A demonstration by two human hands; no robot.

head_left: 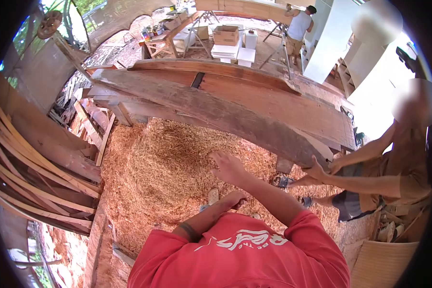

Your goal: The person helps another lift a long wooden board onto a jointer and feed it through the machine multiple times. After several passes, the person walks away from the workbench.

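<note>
My right hand [227,168] reaches forward over the wood shavings, with its fingers spread and nothing in them. Close in front of my red shirt is my left hand [234,199]. Its fingers look curled in, and whatever may be inside them is hidden. Beyond my hands, a long dark plank [201,106] slants across the view, apart from both of them. It lies beside a wide reddish board [254,91]. At the plank's near right end, another person's hands [318,172] are on or right beside its edge.
Wood shavings [149,168] cover the floor. Long curved wooden strips [43,165] are stacked at the left. A person in brown [413,158] stands at the right. At the back, another person [300,29] stands by a long beam, near a cardboard box [225,35].
</note>
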